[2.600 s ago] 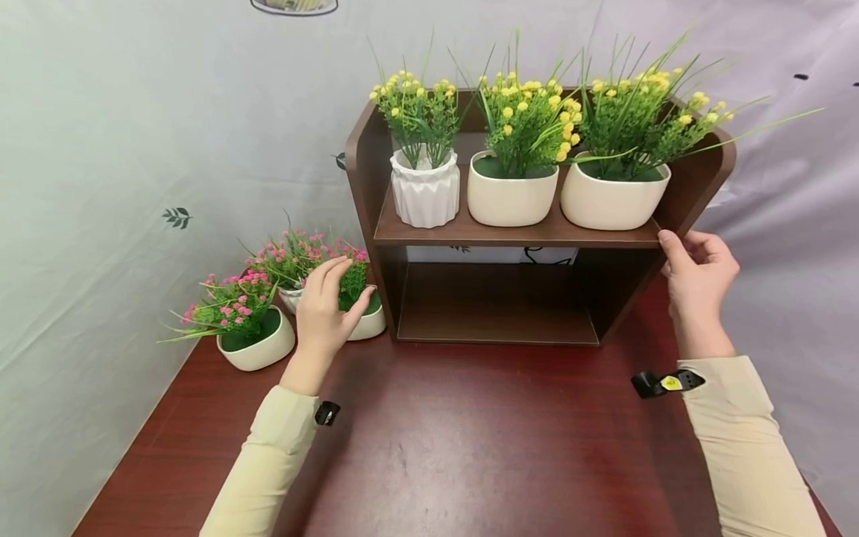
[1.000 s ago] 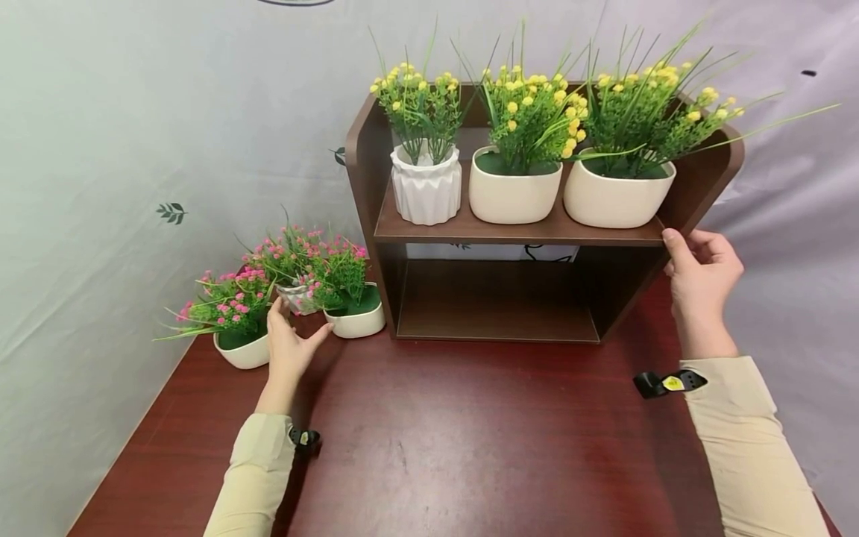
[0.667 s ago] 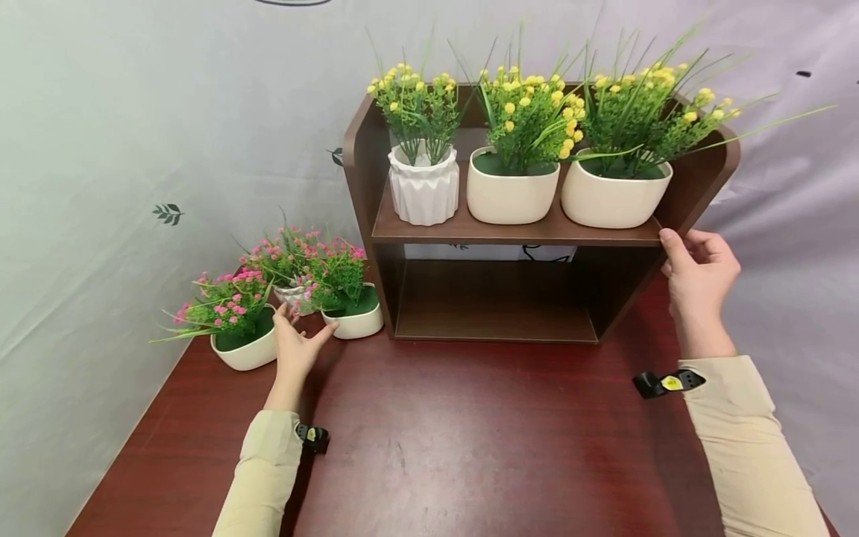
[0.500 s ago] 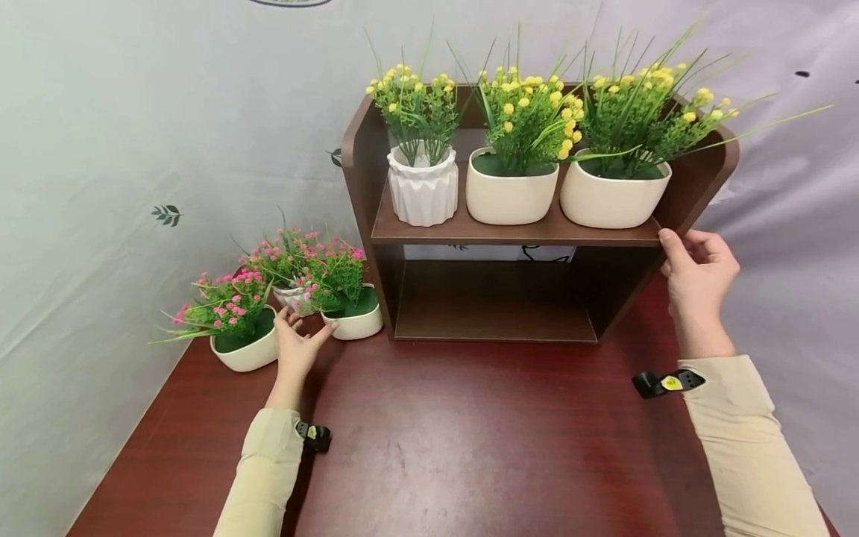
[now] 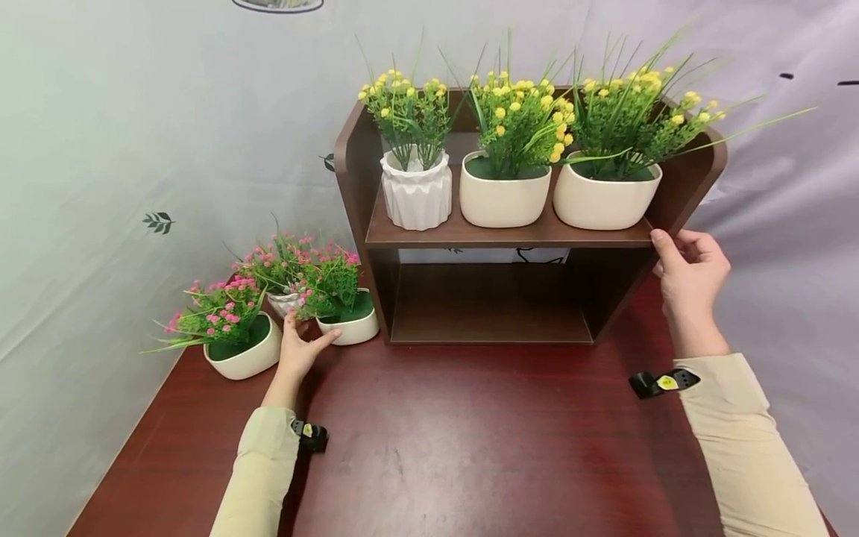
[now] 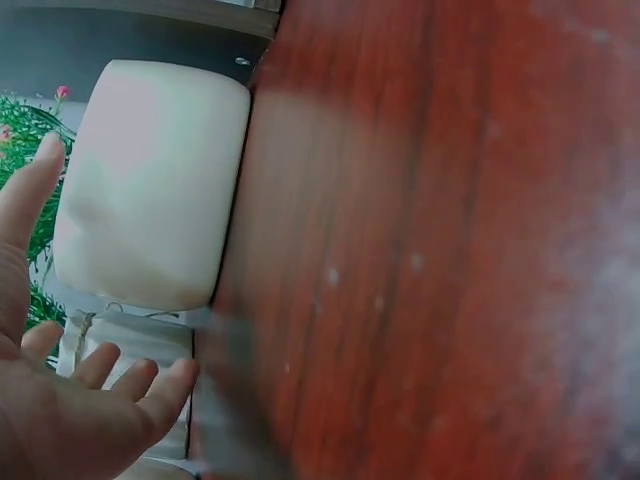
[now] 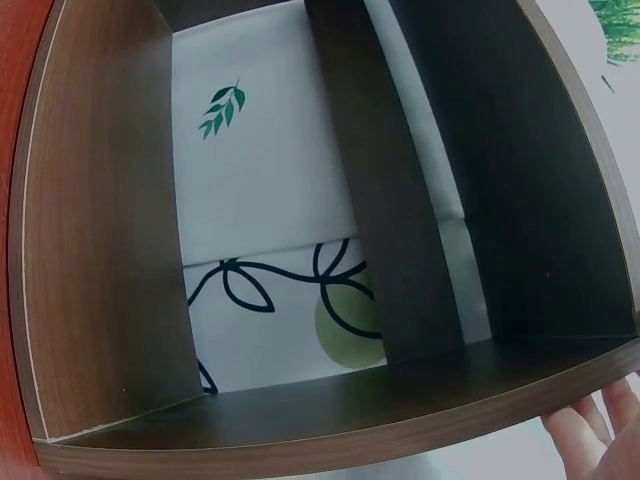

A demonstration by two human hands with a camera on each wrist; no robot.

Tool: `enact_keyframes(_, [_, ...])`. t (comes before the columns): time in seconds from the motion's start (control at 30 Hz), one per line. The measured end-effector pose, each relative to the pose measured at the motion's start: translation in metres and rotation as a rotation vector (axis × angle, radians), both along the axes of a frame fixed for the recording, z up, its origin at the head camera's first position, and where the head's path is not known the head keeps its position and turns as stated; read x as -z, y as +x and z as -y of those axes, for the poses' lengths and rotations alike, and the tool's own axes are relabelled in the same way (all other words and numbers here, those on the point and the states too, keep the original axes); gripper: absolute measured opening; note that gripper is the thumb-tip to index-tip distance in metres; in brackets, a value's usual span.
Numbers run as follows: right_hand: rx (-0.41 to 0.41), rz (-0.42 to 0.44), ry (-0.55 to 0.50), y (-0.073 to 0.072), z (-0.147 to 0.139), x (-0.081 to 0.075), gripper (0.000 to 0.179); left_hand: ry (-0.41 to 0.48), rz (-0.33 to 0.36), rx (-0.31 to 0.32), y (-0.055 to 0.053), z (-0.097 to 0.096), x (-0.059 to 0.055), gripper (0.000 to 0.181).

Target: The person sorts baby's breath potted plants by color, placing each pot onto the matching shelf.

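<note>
My left hand point(image 5: 300, 350) reaches in between potted plants at the left, thumb and fingers spread. Its thumb is at the near side of a cream oval pot with pink flowers point(image 5: 349, 328); the left wrist view shows the pot's smooth wall point(image 6: 155, 185) beside the spread fingers, and whether they touch is hard to tell. Behind stands a white ribbed pot with pink flowers point(image 5: 283, 303), partly hidden, and to the left another cream pot with pink flowers point(image 5: 247, 358). My right hand point(image 5: 694, 287) grips the right side of the brown two-tier shelf point(image 5: 510, 245), thumb on its front edge.
On the upper tier sit a white ribbed pot point(image 5: 416, 195) and two cream oval pots, left point(image 5: 505, 201) and right point(image 5: 606, 200), all with yellow flowers. The dark red table point(image 5: 463, 432) lies in front. A pale patterned cloth point(image 5: 87, 186) hangs behind.
My left hand has come down and left from beside the shelf to between the pink-flowered pots. My right hand keeps its grip on the shelf. The head view has shifted slightly.
</note>
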State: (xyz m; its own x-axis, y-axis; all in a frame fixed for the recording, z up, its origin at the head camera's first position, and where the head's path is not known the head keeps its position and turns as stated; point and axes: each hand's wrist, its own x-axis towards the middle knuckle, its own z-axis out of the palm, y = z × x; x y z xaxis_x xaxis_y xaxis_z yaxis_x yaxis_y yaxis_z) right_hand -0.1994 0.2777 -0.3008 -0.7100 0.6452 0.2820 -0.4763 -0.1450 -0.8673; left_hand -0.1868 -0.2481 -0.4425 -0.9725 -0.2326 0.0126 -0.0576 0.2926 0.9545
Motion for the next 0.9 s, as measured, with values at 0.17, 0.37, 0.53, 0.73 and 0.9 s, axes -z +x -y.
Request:
enact_keyframes(0.17, [0.007,-0.005,0.015,0.000,0.000,-0.001,0.017,-0.018,-0.004,0.075,-0.004,-0.001,-0.002,0.083])
enact_keyframes(0.37, [0.011,-0.006,0.022,0.001,0.001,-0.001,0.018,-0.130,0.029,0.130,-0.010,0.002,0.003,0.080])
enact_keyframes(0.53, [0.007,-0.013,0.028,0.000,0.000,0.001,0.018,-0.195,0.016,0.158,-0.012,0.002,0.006,0.056])
enact_keyframes(0.73, [0.002,-0.019,0.035,0.001,0.000,0.001,0.017,-0.254,0.047,0.137,-0.013,0.000,0.006,0.035])
enact_keyframes(0.9, [-0.004,-0.015,0.029,0.002,0.000,0.000,0.017,-0.339,0.113,0.105,-0.014,0.000,0.004,0.053])
